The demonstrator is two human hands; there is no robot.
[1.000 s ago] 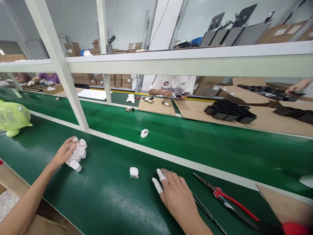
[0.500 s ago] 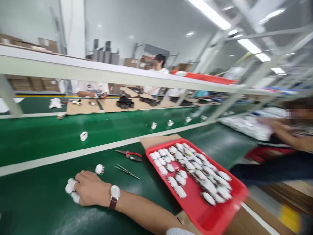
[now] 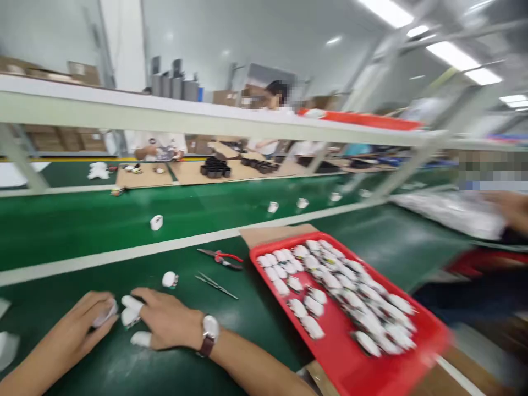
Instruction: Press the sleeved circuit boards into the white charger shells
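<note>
My left hand (image 3: 76, 330) lies low on the green belt, its fingers curled round a small white plastic piece (image 3: 102, 317). My right hand (image 3: 165, 322) rests flat beside it and wears a wristwatch (image 3: 210, 330). White finger cots cover its fingertips, which nearly touch that piece; the thumb is held apart and nothing is in the hand. A small white part with a circuit board (image 3: 169, 279) lies just beyond the right hand.
Tweezers (image 3: 216, 286) and red-handled pliers (image 3: 220, 257) lie right of the hands. A red tray (image 3: 412, 363) full of white parts sits on cardboard at the right. White housings (image 3: 156, 222) ride the far belt. Other people work across the line and at the right.
The view swung right from the frame post to the red tray. My left hand left the cluster of white caps and came in beside my right hand with a white piece.
</note>
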